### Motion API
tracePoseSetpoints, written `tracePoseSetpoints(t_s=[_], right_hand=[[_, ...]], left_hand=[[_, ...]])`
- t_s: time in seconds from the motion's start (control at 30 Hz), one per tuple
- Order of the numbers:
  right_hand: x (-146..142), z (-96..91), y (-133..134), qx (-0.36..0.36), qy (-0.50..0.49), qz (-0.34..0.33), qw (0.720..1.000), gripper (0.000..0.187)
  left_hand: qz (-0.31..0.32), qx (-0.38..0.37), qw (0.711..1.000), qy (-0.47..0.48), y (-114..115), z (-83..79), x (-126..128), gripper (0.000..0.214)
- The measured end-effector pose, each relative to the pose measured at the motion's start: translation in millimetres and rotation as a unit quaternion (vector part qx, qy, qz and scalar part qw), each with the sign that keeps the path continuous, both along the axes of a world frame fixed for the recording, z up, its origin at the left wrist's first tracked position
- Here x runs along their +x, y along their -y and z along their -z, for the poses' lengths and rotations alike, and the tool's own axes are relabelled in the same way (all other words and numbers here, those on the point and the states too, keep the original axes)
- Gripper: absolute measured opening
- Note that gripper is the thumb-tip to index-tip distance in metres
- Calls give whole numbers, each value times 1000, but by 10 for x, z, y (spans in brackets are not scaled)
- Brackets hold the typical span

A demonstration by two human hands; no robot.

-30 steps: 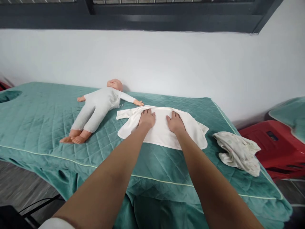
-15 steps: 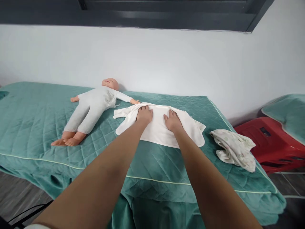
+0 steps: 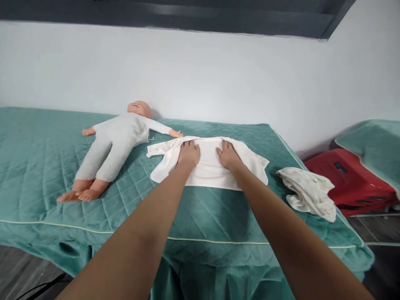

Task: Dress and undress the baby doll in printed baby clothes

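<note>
A small white baby shirt lies spread on the green quilted bed cover, its plain inside facing up and one sleeve stretched to the left. My left hand lies on its left half, the fingertips partly under the fold near the collar. On the right half rests my right hand, its thumb apart and its other fingers partly hidden by the opened front flap. Neither hand visibly pinches the cloth. A baby doll in a white body suit lies on its back to the left, one hand close to the shirt's collar.
Right of the shirt lies a crumpled patterned baby garment. A red plastic stool stands beyond the bed's right edge, partly under a green cloth. The green bed cover meets a white wall behind; a dark ledge runs overhead.
The view has shifted slightly. Both hands stay on the shirt at nearly the same spots, and the cloth between them looks a little more wrinkled.
</note>
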State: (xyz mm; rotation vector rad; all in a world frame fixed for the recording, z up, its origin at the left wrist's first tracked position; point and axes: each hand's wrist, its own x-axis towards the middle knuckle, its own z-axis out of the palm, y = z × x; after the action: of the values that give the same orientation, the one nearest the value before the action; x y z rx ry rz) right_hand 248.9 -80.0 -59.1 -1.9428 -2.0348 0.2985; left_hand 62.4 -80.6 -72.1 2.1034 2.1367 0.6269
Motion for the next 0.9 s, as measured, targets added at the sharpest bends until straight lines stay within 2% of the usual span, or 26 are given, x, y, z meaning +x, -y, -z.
tracePoseSetpoints(t_s=[0.17,0.37,0.5,0.6,0.77,0.9], right_hand=[[5,37,-30,-14,8,-3,1000,70],[1,42,-49,4,-3,-3,1000,71],[-5,31,-29,21,-8,-7,1000,71],[-11,2,12,58,-12,-14,998,68],[-10,-40,79,163,-31,-23,986,62],[-8,-54,114,187,-33,-25,981,62]], left_hand=[[-8,7,1000,10,31,-13,14,54],[-49,39,997,33,100,-71,-7,52],[-52,48,996,54,115,-83,-11,51],[-52,50,996,54,122,-91,-5,51],[-85,104,990,54,150,-162,-34,49],[-88,111,989,41,135,-238,-93,47]])
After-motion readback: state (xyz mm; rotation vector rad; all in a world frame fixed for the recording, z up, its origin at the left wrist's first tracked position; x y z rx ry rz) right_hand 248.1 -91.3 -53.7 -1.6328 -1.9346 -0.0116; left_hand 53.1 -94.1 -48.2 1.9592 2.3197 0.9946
